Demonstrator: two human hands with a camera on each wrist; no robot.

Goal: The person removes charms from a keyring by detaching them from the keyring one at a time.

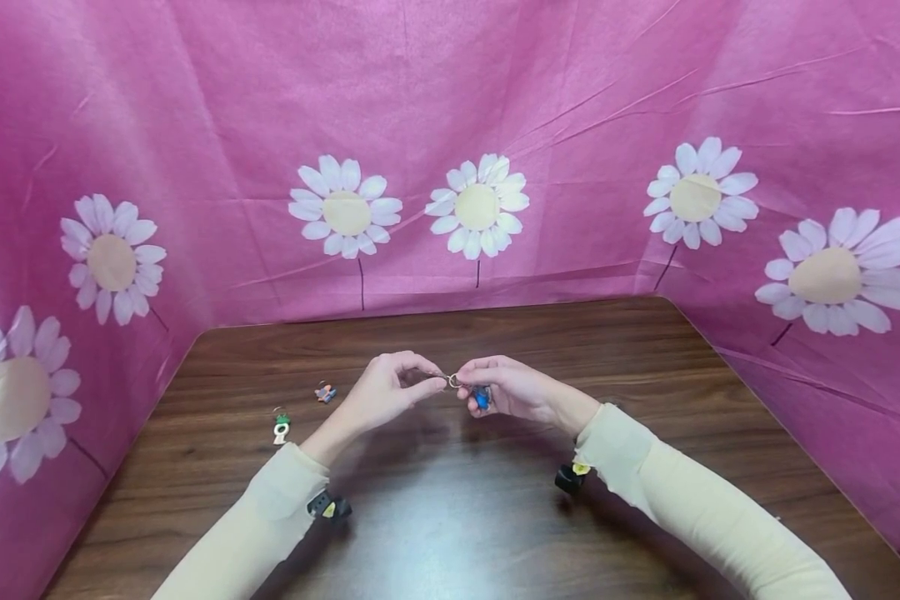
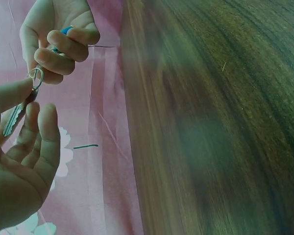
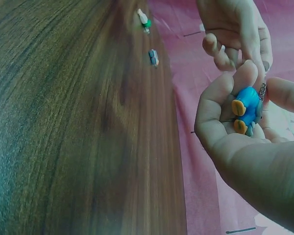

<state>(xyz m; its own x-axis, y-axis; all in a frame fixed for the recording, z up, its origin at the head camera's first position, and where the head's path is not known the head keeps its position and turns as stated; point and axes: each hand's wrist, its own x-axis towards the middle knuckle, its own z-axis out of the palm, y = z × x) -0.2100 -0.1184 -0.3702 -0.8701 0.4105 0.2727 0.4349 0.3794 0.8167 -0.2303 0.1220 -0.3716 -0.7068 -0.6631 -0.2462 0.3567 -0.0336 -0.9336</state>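
My left hand (image 1: 387,390) pinches a silver key (image 2: 13,119) by thumb and fingers, its toothed blade showing behind the thumb in the left wrist view. The key hangs on a metal split ring (image 2: 37,78), which sits between the two hands. From the other side my right hand (image 1: 513,388) grips a keychain at the ring, its fingertips right at the metal. A small blue figure (image 3: 249,105) with orange feet and a short chain (image 3: 262,91) rests in the curled right fingers. Both hands are held up over the table, their fingertips nearly meeting.
On the wooden table (image 1: 450,533), left of the left hand, lie a small orange and grey-blue keychain (image 1: 326,392) and a green and white keychain (image 1: 281,428). A pink cloth (image 1: 585,100) with daisies stands around the far and side edges.
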